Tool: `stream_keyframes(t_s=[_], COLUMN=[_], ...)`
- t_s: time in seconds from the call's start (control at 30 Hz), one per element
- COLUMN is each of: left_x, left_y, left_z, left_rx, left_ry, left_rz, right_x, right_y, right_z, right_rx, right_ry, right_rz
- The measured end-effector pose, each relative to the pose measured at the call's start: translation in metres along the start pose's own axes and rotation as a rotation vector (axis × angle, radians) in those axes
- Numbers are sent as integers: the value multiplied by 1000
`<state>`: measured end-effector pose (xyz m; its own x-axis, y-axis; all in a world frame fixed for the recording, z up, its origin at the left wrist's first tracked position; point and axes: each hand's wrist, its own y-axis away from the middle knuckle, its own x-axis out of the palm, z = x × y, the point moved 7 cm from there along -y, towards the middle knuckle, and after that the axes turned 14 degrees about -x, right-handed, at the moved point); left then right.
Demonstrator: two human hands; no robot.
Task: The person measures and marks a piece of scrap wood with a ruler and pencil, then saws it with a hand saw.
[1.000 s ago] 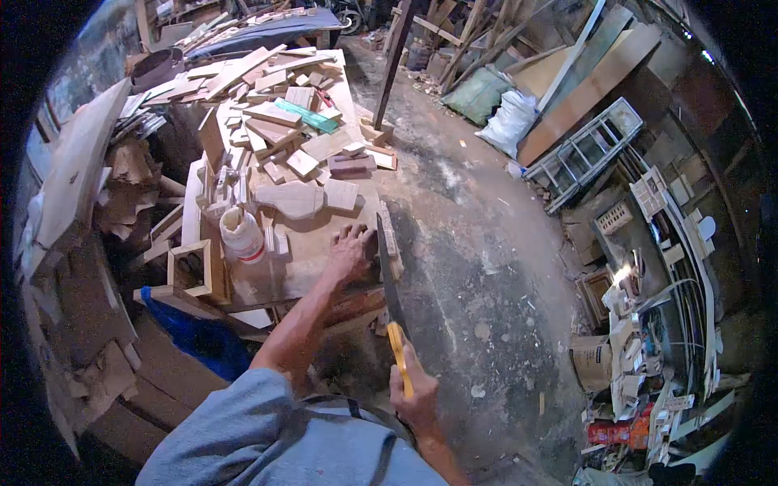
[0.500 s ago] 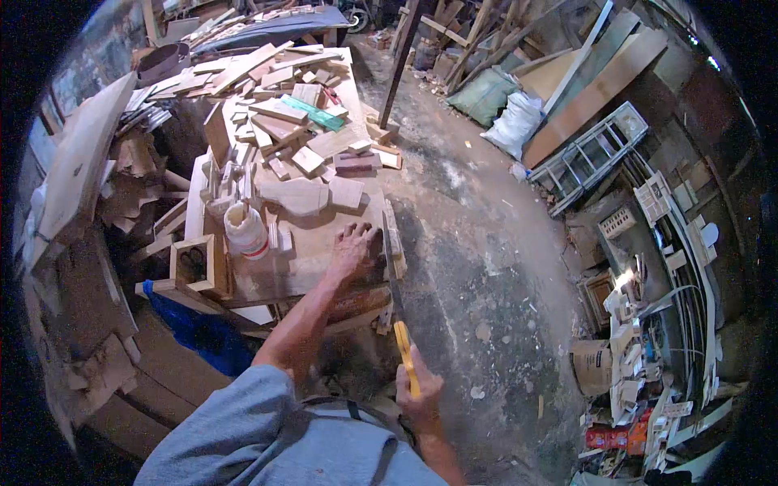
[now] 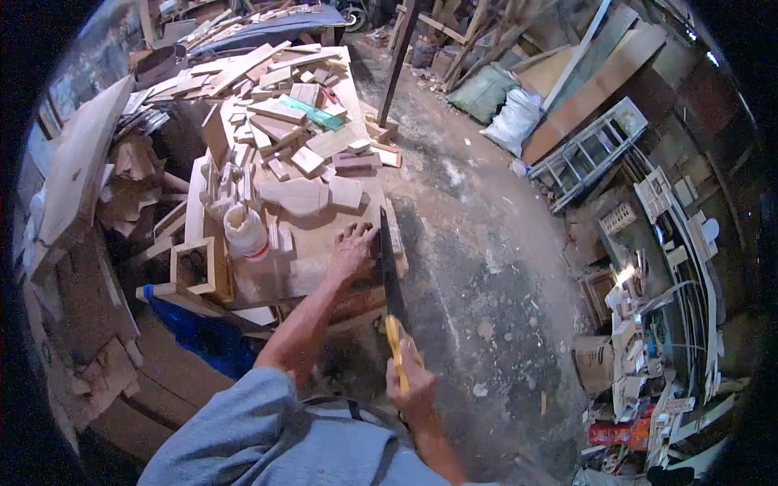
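Observation:
My right hand (image 3: pixel 412 385) is wrapped round the yellow handle of a handsaw (image 3: pixel 391 279). Its dark blade points away from me along the bench's right edge, right beside the fingertips of my left hand (image 3: pixel 354 249). That left hand lies palm down with fingers spread, pressing on a flat wooden board (image 3: pixel 304 263) at the bench's near corner. Beyond the fingers rest a curved-edged piece of wood (image 3: pixel 293 197) and a small wood block (image 3: pixel 346 193). A white bottle with a red label (image 3: pixel 246 233) stands left of my left hand.
Wood offcuts (image 3: pixel 279 121) are heaped over the far bench, a green piece (image 3: pixel 312 112) among them. An open wooden box frame (image 3: pixel 194 266) sits at the near left. A dark post (image 3: pixel 399 65) rises beyond the bench. Rightward, a ladder (image 3: pixel 590 154) and white sack (image 3: pixel 515 121) line the floor.
My right hand has pushed the handsaw forward and slightly left, so the blade reaches farther past my left fingers and shows more of its side. My left hand has stayed in place.

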<state>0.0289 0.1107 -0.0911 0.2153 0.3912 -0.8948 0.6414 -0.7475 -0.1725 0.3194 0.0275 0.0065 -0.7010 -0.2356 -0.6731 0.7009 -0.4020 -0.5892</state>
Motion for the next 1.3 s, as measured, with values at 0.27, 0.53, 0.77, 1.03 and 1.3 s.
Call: stream_keyframes(t_s=[0.27,0.53,0.77,1.03,1.3], left_x=[1,-7,6,-4,-9], left_y=[0,4,4,7,6], left_z=[1,-4,1,-4,-7], left_rx=[-18,-38,-10,25,-49], left_ry=[-2,7,-9,16,3], left_rz=[-37,0,-9,-80,25], right_x=[-3,-2,-2,0,7], right_y=[-7,-4,-20,-18,-29], right_z=[3,-1,-9,-7,-8], right_rx=[-86,-8,95,163,109], right_ry=[-3,-23,-62,-101,-43], right_rz=[-35,-1,15,7,3])
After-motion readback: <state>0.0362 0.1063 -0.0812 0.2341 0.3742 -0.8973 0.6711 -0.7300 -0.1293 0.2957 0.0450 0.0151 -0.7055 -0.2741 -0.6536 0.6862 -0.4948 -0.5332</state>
